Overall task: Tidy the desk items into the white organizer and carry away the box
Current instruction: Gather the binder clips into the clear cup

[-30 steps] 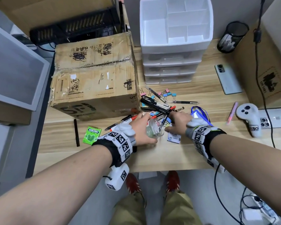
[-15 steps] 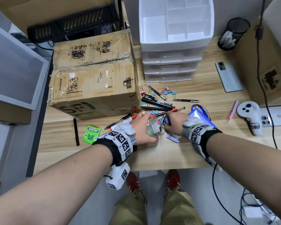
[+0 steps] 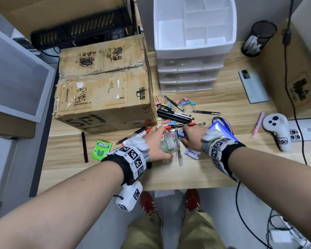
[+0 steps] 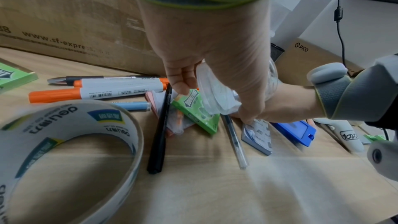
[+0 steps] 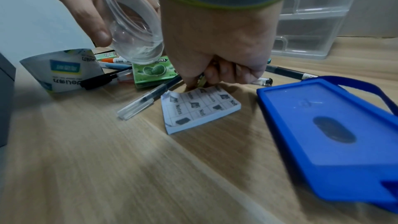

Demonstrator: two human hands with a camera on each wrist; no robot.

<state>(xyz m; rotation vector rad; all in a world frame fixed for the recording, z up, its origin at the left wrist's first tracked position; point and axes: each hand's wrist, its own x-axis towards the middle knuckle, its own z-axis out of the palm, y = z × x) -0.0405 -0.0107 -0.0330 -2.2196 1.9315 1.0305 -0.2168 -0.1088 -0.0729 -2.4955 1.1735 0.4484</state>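
My left hand grips a clear jar, tilted with its mouth toward my right hand; the left wrist view shows the jar wrapped by fingers and thumb. Just beside the jar mouth, my right hand is curled and pinches a small binder clip above a note pad. Black pens and coloured binder clips lie scattered in front of the white organizer. The cardboard box stands at the left.
A green gum pack and a black pen lie left of my hands; a second gum pack, a tape roll and orange markers lie near. A blue badge holder, a controller, a phone and a mesh cup are on the right.
My right hand has drawn slightly left from the pen pile to the jar mouth. A clear pen now lies beside the note pad. The left hand keeps holding the jar.
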